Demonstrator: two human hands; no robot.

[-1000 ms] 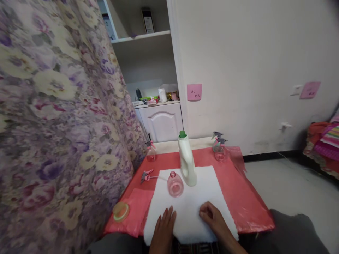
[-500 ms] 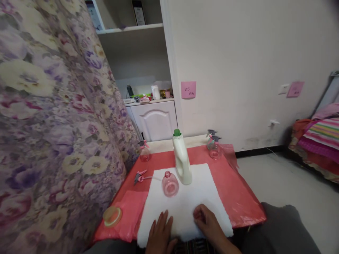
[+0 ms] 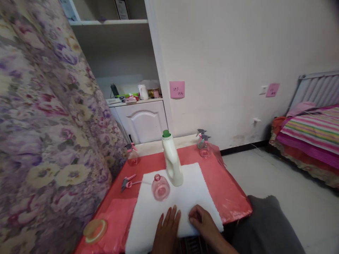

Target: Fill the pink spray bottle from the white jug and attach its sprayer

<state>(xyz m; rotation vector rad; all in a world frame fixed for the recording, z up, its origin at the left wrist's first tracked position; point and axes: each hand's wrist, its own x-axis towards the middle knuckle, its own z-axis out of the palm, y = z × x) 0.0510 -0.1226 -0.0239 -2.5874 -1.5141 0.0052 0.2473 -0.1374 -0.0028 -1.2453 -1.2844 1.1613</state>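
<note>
1. head view: we take the middle of the towel [image 3: 194, 183] as our clock's centre, with twelve towards the cupboard [image 3: 143, 121].
2. we have our left hand [image 3: 166, 227] at about six o'clock, palm down on the towel, released, its fingers spread.
3. our right hand [image 3: 198, 218] is at four o'clock, low over or on the towel. its fingers curl loosely with the thumb near the forefinger; we cannot tell whether it pinches anything.
4. the bottle [image 3: 160, 190], clear pink with its neck open, is at about ten o'clock on the towel, nearest our left hand but apart from it.
5. the jug [image 3: 173, 164], pale green with a handle, stands at twelve o'clock on the towel, just beside the bottle. a green piece [image 3: 166, 133] shows at its mouth.
6. the sprayer [image 3: 127, 183], pink and grey, lies at ten o'clock on the red cover [image 3: 225, 190], its tube [image 3: 137, 182] reaching over the towel towards the bottle.
7. we see a fitted spray bottle [image 3: 132, 157] farther out between ten and eleven, and two more [image 3: 204, 150] close together at one.
8. the disc [image 3: 95, 231], amber and rimmed, is at about eight o'clock on the cover.
</note>
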